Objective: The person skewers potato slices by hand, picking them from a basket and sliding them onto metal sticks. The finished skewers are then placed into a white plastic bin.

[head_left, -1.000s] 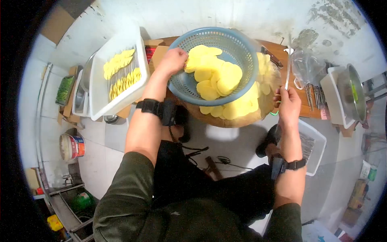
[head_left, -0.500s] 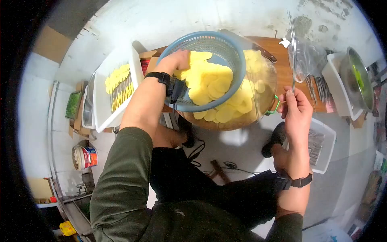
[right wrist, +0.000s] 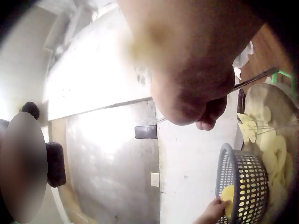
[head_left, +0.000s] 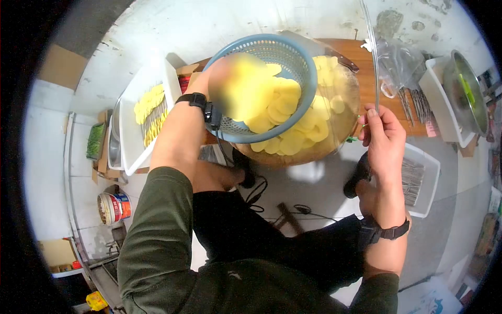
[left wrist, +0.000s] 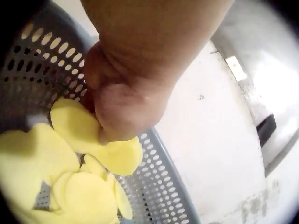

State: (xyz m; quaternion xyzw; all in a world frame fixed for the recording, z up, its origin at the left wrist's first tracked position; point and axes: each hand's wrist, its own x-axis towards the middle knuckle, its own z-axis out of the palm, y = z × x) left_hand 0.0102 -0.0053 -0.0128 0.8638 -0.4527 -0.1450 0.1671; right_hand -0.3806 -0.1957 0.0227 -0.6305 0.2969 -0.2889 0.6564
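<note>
My left hand (left wrist: 126, 107) is inside the grey-blue plastic colander (head_left: 308, 99) and pinches yellow potato slices (left wrist: 119, 154) in the left wrist view. In the head view this hand is partly blurred. More thin potato slices (head_left: 285, 99) lie heaped in the colander, below and beside the hand. On the right, my right hand (head_left: 386, 137) holds several thin metal skewers (head_left: 375, 68) between thumb and fingers. They stand nearly upright in the head view, bare along their visible length.
Beneath the colander is a round wooden board (head_left: 342, 107) with loose slices on it. A white tub (head_left: 167, 94) with threaded slices stands left. On the right are a knife (head_left: 348, 64), a plastic bag (head_left: 395, 63), a steel bowl (head_left: 470, 99) and a low white bin (head_left: 429, 178) of skewers.
My left hand has gone from the colander's left rim in over the slices and has taken hold of some. The right hand keeps the skewers and has shifted slightly right.
</note>
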